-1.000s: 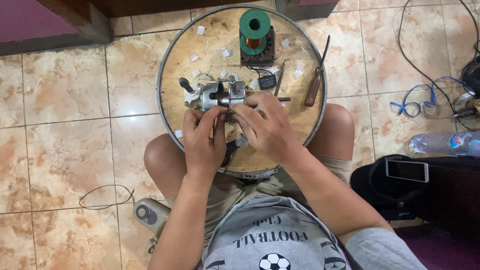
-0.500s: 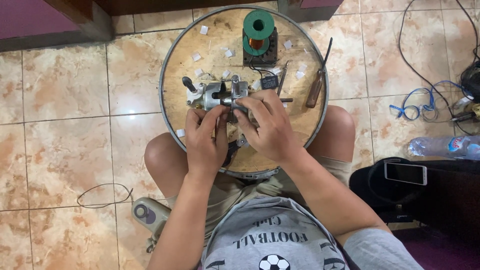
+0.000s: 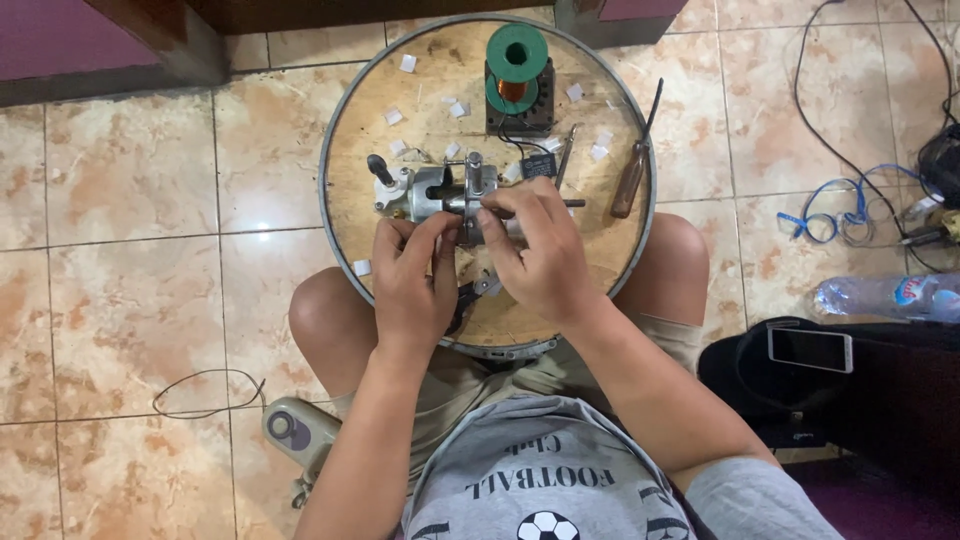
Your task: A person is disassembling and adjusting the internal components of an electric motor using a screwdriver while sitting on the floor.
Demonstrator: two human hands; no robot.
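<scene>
Working low over a round wooden board point(image 3: 600, 250) that sits across the person's knees, both hands meet at a small metal winding machine point(image 3: 440, 192) near the board's middle. Left hand point(image 3: 412, 280) has thumb & fingers pinched together at the machine's near side, but what's between them is too small to make out. Right hand point(image 3: 540, 250) curls over the machine's right end, fingertips closed on the shaft there. Crank knob sticks out on the machine's left. Behind it, toward the far rim, a green spool point(image 3: 517, 52) of copper wire stands upright on a dark base. Screwdriver point(image 3: 633, 165) w/ wooden handle lies near the right rim. White scraps dot the board. Phone point(image 3: 810, 349) rests on a dark bag at right, water bottle point(image 3: 885, 296) just above it
</scene>
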